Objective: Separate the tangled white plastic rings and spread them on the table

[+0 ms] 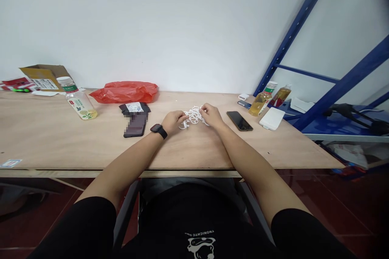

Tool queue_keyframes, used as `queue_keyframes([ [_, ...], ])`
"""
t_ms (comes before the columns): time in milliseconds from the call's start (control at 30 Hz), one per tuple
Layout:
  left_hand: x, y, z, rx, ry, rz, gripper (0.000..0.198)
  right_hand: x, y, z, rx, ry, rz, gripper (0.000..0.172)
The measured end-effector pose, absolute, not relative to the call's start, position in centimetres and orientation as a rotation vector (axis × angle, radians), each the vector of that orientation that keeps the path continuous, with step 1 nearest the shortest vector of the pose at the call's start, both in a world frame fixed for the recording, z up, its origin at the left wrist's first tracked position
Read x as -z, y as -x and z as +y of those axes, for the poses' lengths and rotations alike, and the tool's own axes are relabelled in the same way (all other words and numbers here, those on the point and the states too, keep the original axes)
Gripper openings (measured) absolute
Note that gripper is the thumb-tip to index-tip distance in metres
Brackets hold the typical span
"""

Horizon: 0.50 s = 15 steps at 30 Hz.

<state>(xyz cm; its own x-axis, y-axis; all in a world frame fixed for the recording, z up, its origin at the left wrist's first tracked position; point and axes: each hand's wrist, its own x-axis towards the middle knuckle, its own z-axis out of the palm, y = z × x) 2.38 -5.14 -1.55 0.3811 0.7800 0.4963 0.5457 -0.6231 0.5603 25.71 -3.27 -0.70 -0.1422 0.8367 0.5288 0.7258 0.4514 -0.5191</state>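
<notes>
Lying between left hand (172, 121) and right hand (212, 116), against fingertips (185, 117), tangled white loops (193, 116).

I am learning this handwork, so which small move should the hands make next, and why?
Perhaps the right hand should gently ease the thin, white, cord-like strand outward, because it lies in overlapping loops, with the left hand opposite to steady it.

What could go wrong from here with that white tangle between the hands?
The white tangle lies in overlapping loops between the left hand and right hand; pulling both ways might tighten it.
The black phone lies close beside the right forearm, so a wide sweep outward could bump it.
</notes>
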Motion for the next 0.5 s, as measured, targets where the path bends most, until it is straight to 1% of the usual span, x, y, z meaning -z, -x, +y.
queue_keyframes([
  [333, 1.46, -2.5, -5.29, -1.163, -2.326, 1.199, 0.042, 0.54, -24.68, -4.02, -0.202, 1.298, -1.98, 0.017],
  [500, 1.92, -2.22, -4.88, -1.243, -2.21, 1.242, 0.038, 0.62, -24.93, -3.89, -0.198, 1.309, -1.966, 0.018],
])
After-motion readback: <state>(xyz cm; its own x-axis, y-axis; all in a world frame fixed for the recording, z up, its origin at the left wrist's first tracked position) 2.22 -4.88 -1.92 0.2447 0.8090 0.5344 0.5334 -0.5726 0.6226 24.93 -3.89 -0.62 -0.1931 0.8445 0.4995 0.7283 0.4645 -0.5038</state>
